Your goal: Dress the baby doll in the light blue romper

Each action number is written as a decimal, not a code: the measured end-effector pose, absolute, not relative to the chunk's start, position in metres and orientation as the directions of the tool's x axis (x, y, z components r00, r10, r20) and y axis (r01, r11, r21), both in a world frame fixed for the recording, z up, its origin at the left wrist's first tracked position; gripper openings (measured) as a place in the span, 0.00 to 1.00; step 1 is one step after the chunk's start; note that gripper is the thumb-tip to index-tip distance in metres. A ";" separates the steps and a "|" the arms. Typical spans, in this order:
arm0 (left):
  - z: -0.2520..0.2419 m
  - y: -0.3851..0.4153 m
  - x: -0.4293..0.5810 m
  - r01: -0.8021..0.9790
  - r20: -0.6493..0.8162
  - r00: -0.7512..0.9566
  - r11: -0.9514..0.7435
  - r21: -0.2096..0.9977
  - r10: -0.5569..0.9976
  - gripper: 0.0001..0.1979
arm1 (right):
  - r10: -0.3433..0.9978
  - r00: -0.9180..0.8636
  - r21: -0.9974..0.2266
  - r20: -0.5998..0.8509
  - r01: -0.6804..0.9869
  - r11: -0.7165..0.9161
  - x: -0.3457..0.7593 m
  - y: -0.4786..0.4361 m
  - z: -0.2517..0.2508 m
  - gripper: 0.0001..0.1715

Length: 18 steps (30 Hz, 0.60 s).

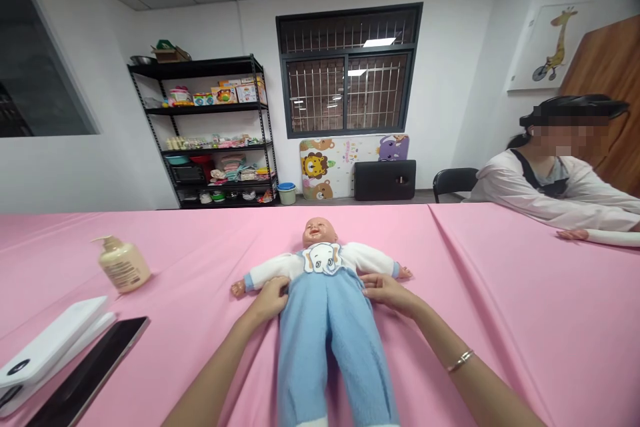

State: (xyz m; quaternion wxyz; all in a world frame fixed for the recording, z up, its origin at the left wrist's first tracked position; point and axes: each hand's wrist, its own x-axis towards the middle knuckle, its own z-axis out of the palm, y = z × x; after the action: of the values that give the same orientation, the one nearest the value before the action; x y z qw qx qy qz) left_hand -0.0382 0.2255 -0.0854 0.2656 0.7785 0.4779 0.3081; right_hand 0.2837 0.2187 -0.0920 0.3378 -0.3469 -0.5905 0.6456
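At the far left of the worktop (505,320), which is covered in smooth pink cloth, lies one flat white rectangular case (50,340), with one glossy black tablet-like slab (90,373) just beside it. Near them, one cream plastic pump bottle (125,265) lies tilted; the print on its label is too small to read. Behind, against the wall, stands one black metal shelf unit (200,133) with five tiers of boxes and baby goods, its packaging also unreadable.

One vinyl baby doll (320,267) lies on its back mid-worktop, head pointing away from the person, in a white top and blue fleece overalls with a white elephant bib. The left hand (265,300) sits at the doll's side, its fingers (280,288) curved against the waist. The right hand (387,293), with one silver bangle (460,360) on its wrist, mirrors this, its fingers (370,280) touching the other side. The fingers are not clenched into fists, but I cannot tell whether they are gripping.

Farther right are one foam play mat (320,167) printed with cartoon animals, one black case (385,180), and one black chair (453,180). A seated co-worker (530,190) rests one visible hand (573,235) on the worktop, well apart from the doll.
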 end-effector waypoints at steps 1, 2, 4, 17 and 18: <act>-0.086 0.225 -0.036 0.539 0.230 0.361 -0.403 0.739 0.904 0.10 | 0.860 -0.508 -0.999 -0.045 0.002 -0.051 0.285 0.219 -0.091 0.19; -0.086 0.224 -0.033 0.484 0.227 0.369 -0.395 0.781 0.901 0.13 | 0.885 -0.465 -0.999 -0.040 0.023 -0.033 0.285 0.219 -0.091 0.18; -0.085 0.222 -0.029 0.383 0.219 0.364 -0.360 0.851 0.905 0.19 | 0.941 -0.337 -1.000 -0.019 0.003 -0.019 0.283 0.221 -0.093 0.17; -0.098 0.226 -0.014 0.213 0.262 0.239 -0.314 0.925 0.935 0.07 | 0.992 -0.122 -0.868 -0.016 -0.492 -0.074 0.249 0.222 -0.107 0.25; -0.097 0.225 -0.013 0.203 0.276 0.241 -0.326 0.923 0.931 0.07 | 0.993 -0.117 -0.861 -0.025 -0.502 -0.081 0.246 0.221 -0.107 0.25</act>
State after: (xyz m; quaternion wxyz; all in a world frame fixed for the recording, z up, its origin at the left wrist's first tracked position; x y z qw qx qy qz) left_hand -0.0128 0.2255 -0.0973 0.4021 0.6772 0.4186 0.4522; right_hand 0.2465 0.2213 -0.1071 0.5722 -0.3376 -0.3636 0.6530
